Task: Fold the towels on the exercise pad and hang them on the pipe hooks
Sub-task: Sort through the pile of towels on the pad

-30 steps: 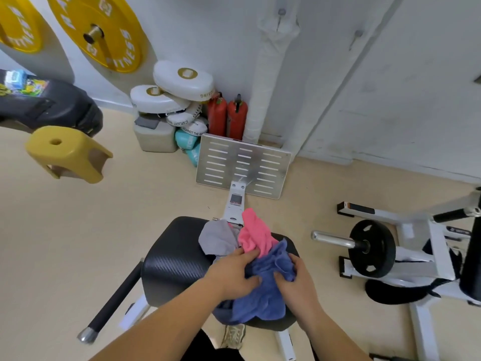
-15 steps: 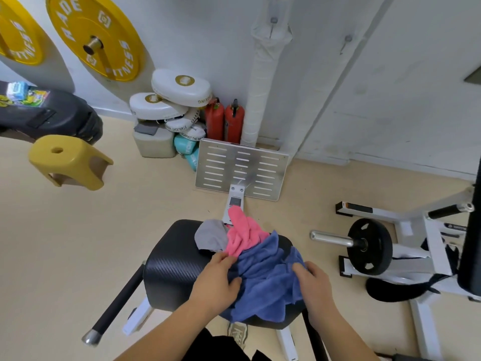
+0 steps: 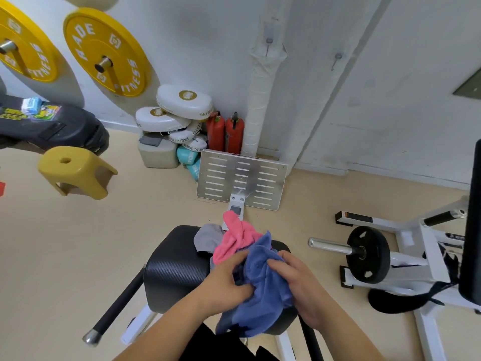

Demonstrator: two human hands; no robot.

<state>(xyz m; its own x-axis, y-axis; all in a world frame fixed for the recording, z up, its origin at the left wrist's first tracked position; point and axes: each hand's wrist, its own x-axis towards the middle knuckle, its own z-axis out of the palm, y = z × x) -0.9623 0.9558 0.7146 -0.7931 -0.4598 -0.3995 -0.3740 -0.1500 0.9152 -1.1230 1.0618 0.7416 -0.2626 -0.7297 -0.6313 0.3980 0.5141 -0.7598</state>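
Note:
A crumpled blue towel [image 3: 263, 290] lies bunched on the black exercise pad [image 3: 174, 277], draping over its near edge. My left hand [image 3: 223, 282] grips its left side and my right hand [image 3: 299, 285] grips its right side, the two hands close together. Behind the blue one, a pink towel [image 3: 235, 238] and a grey towel [image 3: 207, 237] lie heaped at the pad's far edge. On the wall, a white wrapped pipe [image 3: 260, 100] carries a small hook [image 3: 268, 45]; a second hook [image 3: 337, 59] sits on the slanted pipe to its right.
A slotted metal footplate [image 3: 242, 178] stands beyond the pad. Two red fire extinguishers [image 3: 226, 131] and stacked white pads [image 3: 179, 113] fill the corner. A yellow stool [image 3: 75, 173] stands left. A plate-loaded machine [image 3: 369, 254] is on the right. Yellow weight plates [image 3: 106, 53] hang on the wall.
My hands spread the blue towel apart half a second ago, then drew together again, bunching it between them. The view tilted up slightly toward the wall.

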